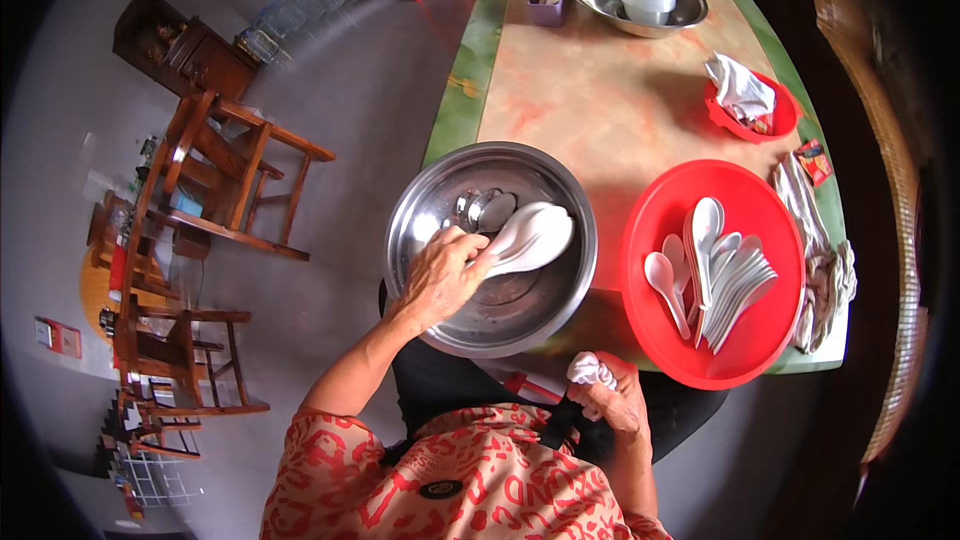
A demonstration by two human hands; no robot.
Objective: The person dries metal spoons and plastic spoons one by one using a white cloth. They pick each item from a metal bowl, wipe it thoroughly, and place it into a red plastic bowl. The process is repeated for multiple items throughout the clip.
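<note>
My left hand (447, 275) reaches into a steel bowl (400, 195) at the near left edge of the table. Its fingers close round the handles of a stack of white soup spoons (537, 238), whose bowls point right. Beside them in the same bowl lie several shiny metal spoons (487, 208). My right hand (618, 402), below the table edge, is closed on a crumpled white cloth (592, 372). To the right stands a red basin (655, 215) with more white soup spoons (735, 275), most of them nested in a row.
At the far end stand another steel bowl (590, 2) with clear plastic containers and a purple holder (546, 13). A small red basket (785, 122) with a white cloth sits right. Crumpled gloves (822, 290) lie along the right edge. Wooden chairs (240, 175) stand on the left.
</note>
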